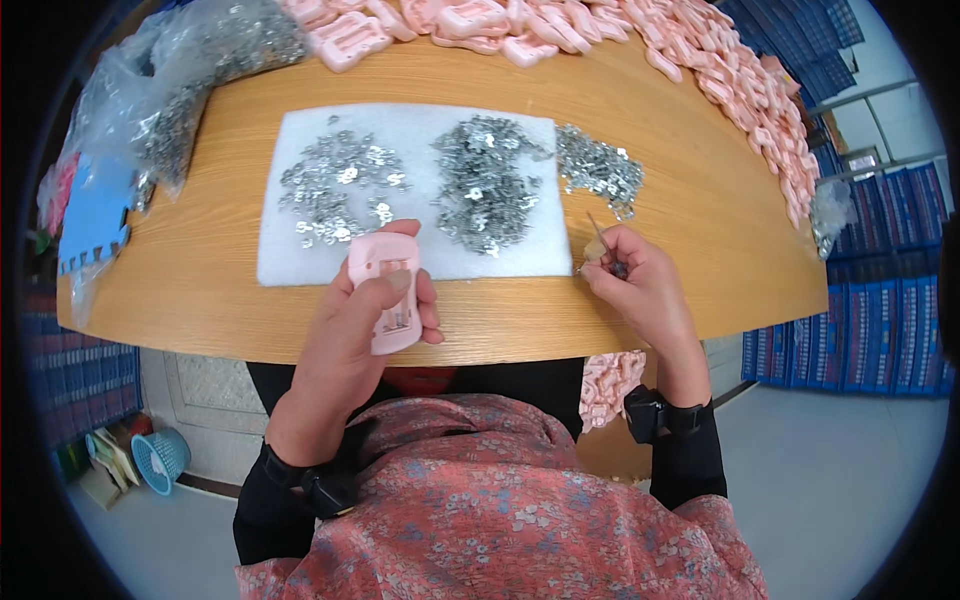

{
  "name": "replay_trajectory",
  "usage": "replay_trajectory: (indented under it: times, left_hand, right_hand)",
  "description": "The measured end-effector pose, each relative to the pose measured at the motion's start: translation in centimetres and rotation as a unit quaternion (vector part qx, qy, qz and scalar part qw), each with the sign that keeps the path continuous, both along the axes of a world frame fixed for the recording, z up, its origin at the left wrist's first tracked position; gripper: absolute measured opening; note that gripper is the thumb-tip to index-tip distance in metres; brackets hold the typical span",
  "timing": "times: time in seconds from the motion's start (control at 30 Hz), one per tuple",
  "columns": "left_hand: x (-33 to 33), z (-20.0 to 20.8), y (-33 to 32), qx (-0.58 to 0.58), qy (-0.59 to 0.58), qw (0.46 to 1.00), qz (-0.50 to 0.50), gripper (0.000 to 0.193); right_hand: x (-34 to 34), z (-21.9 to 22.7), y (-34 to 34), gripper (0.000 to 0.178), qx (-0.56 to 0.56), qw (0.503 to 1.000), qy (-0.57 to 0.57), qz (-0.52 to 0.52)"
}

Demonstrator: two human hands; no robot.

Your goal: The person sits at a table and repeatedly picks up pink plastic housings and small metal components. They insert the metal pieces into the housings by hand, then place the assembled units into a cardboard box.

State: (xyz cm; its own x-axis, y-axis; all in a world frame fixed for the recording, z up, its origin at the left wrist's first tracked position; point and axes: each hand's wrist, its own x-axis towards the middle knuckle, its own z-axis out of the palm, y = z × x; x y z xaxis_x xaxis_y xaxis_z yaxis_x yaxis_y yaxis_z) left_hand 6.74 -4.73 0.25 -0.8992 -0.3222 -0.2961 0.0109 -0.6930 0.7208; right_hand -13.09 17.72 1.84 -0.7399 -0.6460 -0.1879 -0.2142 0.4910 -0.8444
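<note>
My left hand point(350, 320) is wrapped round a pink plastic casing point(402, 252) with a long recessed compartment, held just above the table's near edge. The thumb presses into the compartment, where metal bits show at its lower end. My right hand point(640, 280) is closed round a thin metal tool point(598, 230) whose slim shaft points up and away; its kind cannot be made out. That hand hovers right of a white foam mat point(415, 270). On the mat lie two heaps of small silvery metal pieces, a left heap point(345, 185) and a right heap point(485, 185).
More metal pieces point(600, 170) lie on the wooden table point(700, 250) beside the mat. Pink casings point(740, 105) are piled along the far and right edges. Clear bags of metal parts point(190, 90) and a blue foam tile point(95, 210) sit at left. Blue bins point(850, 330) stand beyond.
</note>
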Motion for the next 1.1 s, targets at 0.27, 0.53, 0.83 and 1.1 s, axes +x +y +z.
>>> replay_trajectory:
  times: [0.27,0.53,0.83,1.1]
  left_hand:
    - [-0.6,0.1,0.8,-0.038,-0.037,0.999,0.012,0.056]
    - [-0.8,0.0,1.2,-0.071,-0.047,0.996,0.013,0.059]
    - [-0.5,-0.4,1.3,-0.089,-0.044,0.995,0.007,0.061]
    - [-0.8,-0.3,1.3,-0.097,-0.039,0.994,0.004,0.063]
  right_hand:
    - [-0.4,-1.2,3.0,0.014,0.033,0.986,0.155,-0.055]
    - [0.3,-1.9,4.5,0.02,0.019,0.955,0.295,0.004]
    - [0.7,-0.2,6.3,0.037,0.26,0.841,0.47,0.063]
    - [1.4,-0.2,5.2,0.042,0.223,0.856,0.46,0.076]
